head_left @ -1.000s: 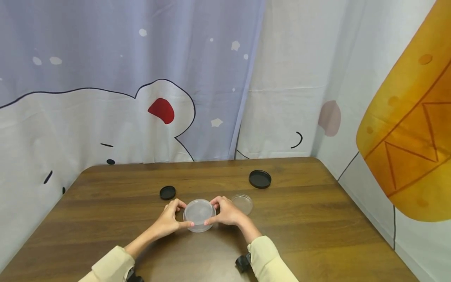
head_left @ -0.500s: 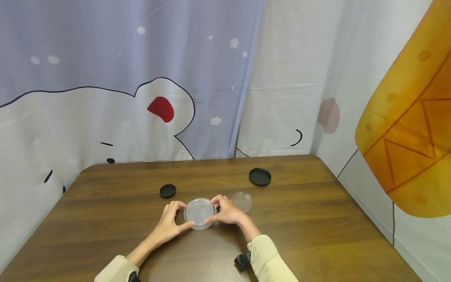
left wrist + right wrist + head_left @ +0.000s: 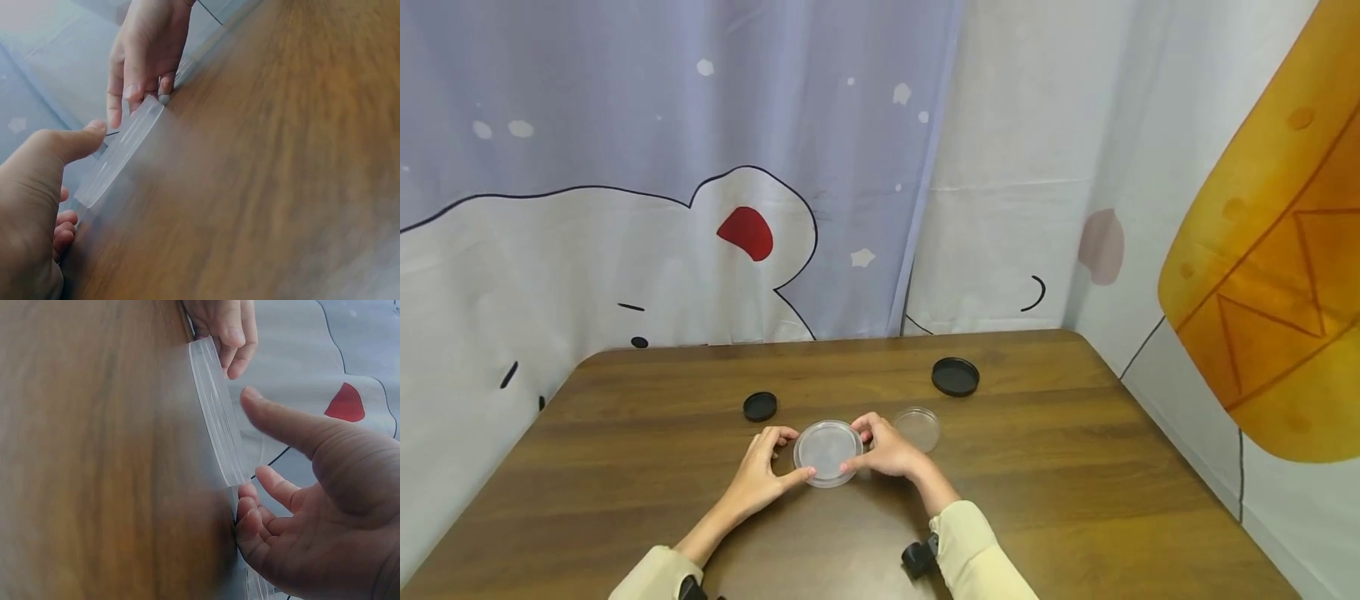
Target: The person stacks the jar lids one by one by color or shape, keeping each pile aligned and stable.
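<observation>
A clear round petri dish (image 3: pixel 827 452) lies flat between my two hands, low over the wooden table; it shows one rim inside another. My left hand (image 3: pixel 756 475) holds its left side, thumb at the near edge and fingertips at the far edge. From the other side my right hand (image 3: pixel 887 450) spans the right edge, its thumb over the front rim. In the right wrist view the right fingertips (image 3: pixel 247 494) are right at the dish's side wall, while the thumb stands a little above it. The left wrist view shows the dish (image 3: pixel 119 153) edge-on.
A second clear dish (image 3: pixel 917 430) lies on the table (image 3: pixel 1060 467) just behind my right hand. Farther back are a small black round lid (image 3: pixel 760 407) on the left and a larger black one (image 3: pixel 956 377) on the right. A printed curtain (image 3: pixel 865 167) hangs behind the table.
Both hands stay at the same petri dish in nearly the same place. Its nested rims look more even than a second ago. The right thumb has shifted slightly along the front rim.
</observation>
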`<state>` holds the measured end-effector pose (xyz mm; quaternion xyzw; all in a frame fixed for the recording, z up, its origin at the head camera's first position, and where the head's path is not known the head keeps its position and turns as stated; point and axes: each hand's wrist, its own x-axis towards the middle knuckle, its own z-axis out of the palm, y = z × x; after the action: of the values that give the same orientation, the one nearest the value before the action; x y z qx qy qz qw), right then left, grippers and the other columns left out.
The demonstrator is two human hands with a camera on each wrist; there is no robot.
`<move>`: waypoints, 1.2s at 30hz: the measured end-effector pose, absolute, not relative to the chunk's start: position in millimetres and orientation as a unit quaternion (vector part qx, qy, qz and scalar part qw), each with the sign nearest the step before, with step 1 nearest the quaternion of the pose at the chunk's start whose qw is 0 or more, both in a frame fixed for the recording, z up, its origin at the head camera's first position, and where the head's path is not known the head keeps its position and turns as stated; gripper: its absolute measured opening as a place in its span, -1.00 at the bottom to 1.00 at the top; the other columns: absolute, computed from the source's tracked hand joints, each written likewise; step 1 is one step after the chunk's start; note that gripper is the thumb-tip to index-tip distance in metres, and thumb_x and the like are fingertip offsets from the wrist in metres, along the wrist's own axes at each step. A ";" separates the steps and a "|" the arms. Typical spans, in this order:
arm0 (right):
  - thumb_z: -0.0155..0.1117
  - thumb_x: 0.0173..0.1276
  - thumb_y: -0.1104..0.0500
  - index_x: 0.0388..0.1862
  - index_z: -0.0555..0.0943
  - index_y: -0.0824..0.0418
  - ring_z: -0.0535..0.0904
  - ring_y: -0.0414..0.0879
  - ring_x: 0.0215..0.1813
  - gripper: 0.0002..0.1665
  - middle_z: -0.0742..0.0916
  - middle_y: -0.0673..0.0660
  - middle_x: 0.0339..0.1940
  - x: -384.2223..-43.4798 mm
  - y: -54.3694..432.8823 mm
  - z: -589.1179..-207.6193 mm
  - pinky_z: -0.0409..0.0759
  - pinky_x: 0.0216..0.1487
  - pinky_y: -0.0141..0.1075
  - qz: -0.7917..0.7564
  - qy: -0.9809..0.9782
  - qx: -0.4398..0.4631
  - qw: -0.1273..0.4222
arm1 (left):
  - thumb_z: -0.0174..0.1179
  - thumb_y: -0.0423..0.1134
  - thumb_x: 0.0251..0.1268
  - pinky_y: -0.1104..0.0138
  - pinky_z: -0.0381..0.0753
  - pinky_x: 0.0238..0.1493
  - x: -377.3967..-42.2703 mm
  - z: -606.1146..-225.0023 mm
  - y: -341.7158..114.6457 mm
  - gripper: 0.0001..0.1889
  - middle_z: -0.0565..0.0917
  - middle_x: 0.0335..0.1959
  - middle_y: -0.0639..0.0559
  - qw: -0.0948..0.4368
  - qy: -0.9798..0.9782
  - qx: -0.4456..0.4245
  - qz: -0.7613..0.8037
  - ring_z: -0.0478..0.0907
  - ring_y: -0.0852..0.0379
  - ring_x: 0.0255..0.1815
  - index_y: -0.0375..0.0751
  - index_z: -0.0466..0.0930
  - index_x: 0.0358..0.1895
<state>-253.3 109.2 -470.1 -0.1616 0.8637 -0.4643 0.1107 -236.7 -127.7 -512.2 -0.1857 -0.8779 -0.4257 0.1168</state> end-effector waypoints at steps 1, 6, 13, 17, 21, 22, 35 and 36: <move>0.54 0.02 0.24 0.07 0.44 0.39 0.43 -0.09 -0.11 -0.33 0.57 0.23 -0.13 -254.0 109.5 -469.8 0.40 -0.13 -0.39 -0.474 0.859 -0.160 0.115 | 0.50 -0.12 -0.07 0.33 0.46 -0.10 -237.5 -511.8 -128.1 -0.42 0.56 -0.09 -0.06 0.112 -0.877 -0.180 -0.431 0.41 0.06 -0.04 -0.26 0.50 0.03; 0.50 0.08 0.25 0.12 0.42 0.41 0.46 -0.08 -0.12 -0.34 0.58 0.28 -0.07 -254.9 112.5 -467.4 0.43 -0.13 -0.40 -0.528 0.826 -0.136 0.143 | 0.47 -0.12 -0.01 0.35 0.47 -0.06 -239.9 -509.3 -129.0 -0.44 0.58 -0.03 -0.08 0.085 -0.872 -0.154 -0.457 0.43 0.07 -0.03 -0.26 0.50 0.06; 0.44 0.14 0.27 0.17 0.41 0.43 0.47 -0.06 -0.10 -0.35 0.56 0.39 0.07 -254.5 117.9 -463.5 0.42 -0.10 -0.38 -0.568 0.807 -0.108 0.124 | 0.44 -0.28 0.05 0.45 0.48 -0.12 -242.8 -504.1 -130.9 -0.56 0.57 -0.16 -0.15 0.071 -0.831 -0.106 -0.542 0.45 0.14 -0.19 -0.35 0.48 -0.04; 0.43 0.16 0.27 0.18 0.40 0.45 0.47 -0.07 -0.12 -0.35 0.55 0.43 0.10 -255.8 122.4 -461.1 0.43 -0.12 -0.39 -0.573 0.807 -0.103 0.102 | 0.41 -0.32 0.08 0.48 0.48 -0.17 -243.3 -500.4 -133.2 -0.60 0.52 -0.20 -0.15 0.048 -0.816 -0.093 -0.569 0.43 0.21 -0.24 -0.37 0.46 -0.07; 0.42 0.17 0.26 0.19 0.41 0.42 0.47 -0.08 -0.15 -0.36 0.56 0.43 0.12 -256.7 130.2 -456.4 0.45 -0.17 -0.37 -0.582 0.805 -0.085 0.081 | 0.33 -0.36 0.16 0.51 0.41 -0.30 -245.6 -491.0 -133.0 -0.67 0.43 -0.28 -0.07 0.014 -0.786 -0.075 -0.614 0.36 0.28 -0.32 -0.42 0.39 -0.13; 0.42 0.18 0.25 0.20 0.42 0.41 0.48 -0.08 -0.14 -0.36 0.56 0.42 0.13 -257.3 133.1 -455.0 0.46 -0.15 -0.36 -0.584 0.804 -0.077 0.078 | 0.31 -0.38 0.18 0.51 0.38 -0.35 -246.9 -487.4 -131.5 -0.70 0.40 -0.32 -0.04 0.010 -0.778 -0.073 -0.624 0.33 0.30 -0.36 -0.42 0.38 -0.17; 0.32 0.30 0.24 0.34 0.33 0.36 0.47 0.30 0.30 -0.34 0.51 0.44 0.30 -261.7 187.5 -439.9 0.50 0.28 0.00 -0.605 0.794 -0.042 0.038 | 0.35 -0.38 0.13 0.50 0.36 -0.26 -260.5 -439.1 -47.3 -0.70 0.36 -0.33 0.09 -0.021 -0.719 -0.191 -0.668 0.34 0.22 -0.30 -0.39 0.39 -0.22; 0.32 0.30 0.24 0.35 0.31 0.36 0.45 0.30 0.33 -0.32 0.50 0.43 0.32 -262.4 192.4 -441.4 0.48 0.30 0.02 -0.605 0.795 -0.038 0.039 | 0.36 -0.37 0.12 0.49 0.36 -0.22 -261.8 -438.2 -39.5 -0.68 0.38 -0.31 0.10 -0.027 -0.716 -0.195 -0.670 0.34 0.19 -0.27 -0.39 0.41 -0.17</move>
<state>-262.4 192.4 -441.4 -0.0377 0.7948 -0.6045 0.0390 -261.8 -39.5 -438.2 -0.1952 -0.7161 -0.6696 -0.0272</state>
